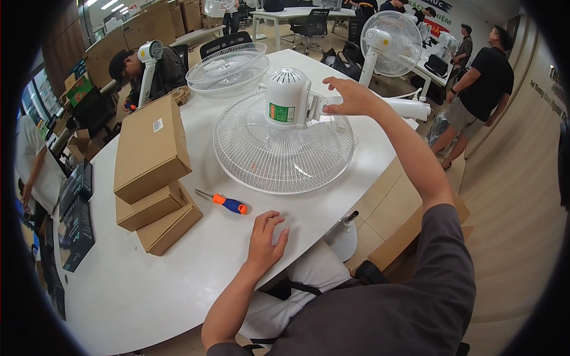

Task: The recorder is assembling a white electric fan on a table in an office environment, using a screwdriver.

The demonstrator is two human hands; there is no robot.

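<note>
A white electric fan (284,157) lies face down on the white table, its round wire grille flat and its motor housing (288,95) pointing up. From the housing a neck leads right to a white pole (409,109), partly behind my forearm. My right hand (354,98) is at that neck with thumb and fingers apart; whether it touches cannot be seen. At the near table edge rests my left hand (266,242), its fingers loosely bent and nothing in them. Just beyond it lies a blue and orange screwdriver (228,204).
Brown cardboard boxes (151,148) are stacked at the left. A loose fan grille (228,68) lies at the far side. Another fan (389,44) stands upright behind. Someone in a black cap (122,65) bends near a fan stand; a person in black (487,77) stands right.
</note>
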